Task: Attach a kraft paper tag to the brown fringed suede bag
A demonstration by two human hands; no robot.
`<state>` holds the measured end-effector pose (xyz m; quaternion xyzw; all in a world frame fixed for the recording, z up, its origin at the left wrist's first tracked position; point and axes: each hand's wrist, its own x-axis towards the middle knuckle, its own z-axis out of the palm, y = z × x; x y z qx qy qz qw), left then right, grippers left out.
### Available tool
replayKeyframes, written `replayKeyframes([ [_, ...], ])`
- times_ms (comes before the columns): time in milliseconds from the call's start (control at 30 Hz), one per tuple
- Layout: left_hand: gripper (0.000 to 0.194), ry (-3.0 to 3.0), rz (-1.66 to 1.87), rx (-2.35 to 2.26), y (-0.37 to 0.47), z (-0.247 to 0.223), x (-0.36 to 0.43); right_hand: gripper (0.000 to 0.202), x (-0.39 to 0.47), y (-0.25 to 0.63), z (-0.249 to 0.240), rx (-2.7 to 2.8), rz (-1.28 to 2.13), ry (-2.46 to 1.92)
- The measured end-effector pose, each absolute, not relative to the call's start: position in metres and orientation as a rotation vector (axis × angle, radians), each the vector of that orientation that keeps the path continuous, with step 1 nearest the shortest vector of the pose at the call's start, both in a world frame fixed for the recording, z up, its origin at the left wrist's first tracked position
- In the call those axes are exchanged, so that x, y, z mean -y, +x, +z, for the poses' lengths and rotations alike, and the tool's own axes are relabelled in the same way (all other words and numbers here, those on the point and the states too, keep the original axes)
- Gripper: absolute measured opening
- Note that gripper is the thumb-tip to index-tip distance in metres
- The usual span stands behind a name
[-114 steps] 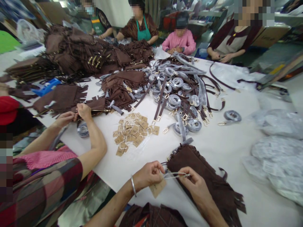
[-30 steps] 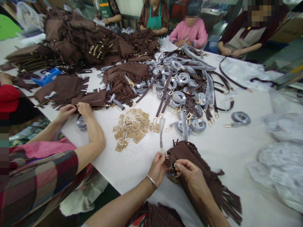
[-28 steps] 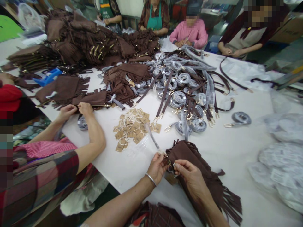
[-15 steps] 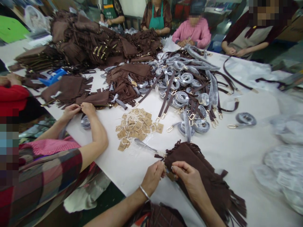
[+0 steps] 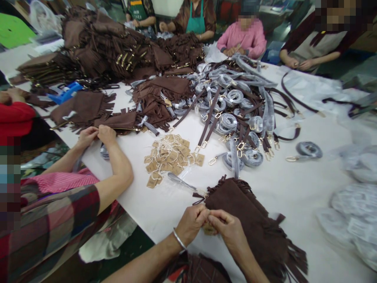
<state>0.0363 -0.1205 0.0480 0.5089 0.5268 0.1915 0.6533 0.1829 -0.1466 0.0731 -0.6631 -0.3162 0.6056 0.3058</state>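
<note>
A brown fringed bag (image 5: 240,212) lies flat on the table in front of me. By its near left corner, my left hand (image 5: 193,222), a silver bangle on its wrist, is closed in a pinch. My right hand (image 5: 228,227) pinches too, and the fingertips of both hands meet. Just below them hangs a tan cardboard hang tag (image 5: 210,229), partly covered by the fingers; its string is too small to make out. A strap wrapped in clear plastic (image 5: 185,181) reaches from the bag's corner toward a heap of hang tags (image 5: 169,157).
Coiled, wrapped straps with gold clasps (image 5: 228,124) are heaped mid-table. Brown bags (image 5: 100,47) pile up at the back left. Clear plastic bundles (image 5: 350,216) lie to the right. A co-worker's arms (image 5: 114,165) are close on my left; other people stand across the table.
My right hand has moved left and closed against my left fingertips. The hang tag now hangs under both hands, off the bag's edge. The view has shifted slightly.
</note>
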Motion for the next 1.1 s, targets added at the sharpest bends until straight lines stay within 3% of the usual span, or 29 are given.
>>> replayKeyframes([
  [167, 0.054, 1.084, 0.308, -1.105, 0.032, 0.041, 0.119, 0.023, 0.148, 0.180, 0.072, 1.068, 1.503, -1.821],
  [333, 0.040, 1.318, 0.317, -1.156, 0.030, 0.036, 0.109, 0.047, 0.153, 0.181, 0.060, 1.035, 1.640, -1.727],
  [567, 0.039, 1.012, 0.386, -1.133, 0.020, 0.030, 0.104, 0.062, 0.155, 0.180, 0.051, 0.806, 1.710, -1.692],
  [833, 0.024, 0.935, 0.267, -1.024, 0.025, 0.031, 0.112, 0.057, 0.155, 0.182, 0.057, 1.060, 1.610, -1.750],
  [1100, 0.036, 1.031, 0.393, -1.003, 0.020, 0.032, 0.109, 0.055, 0.156, 0.184, 0.054, 0.962, 1.615, -1.723],
])
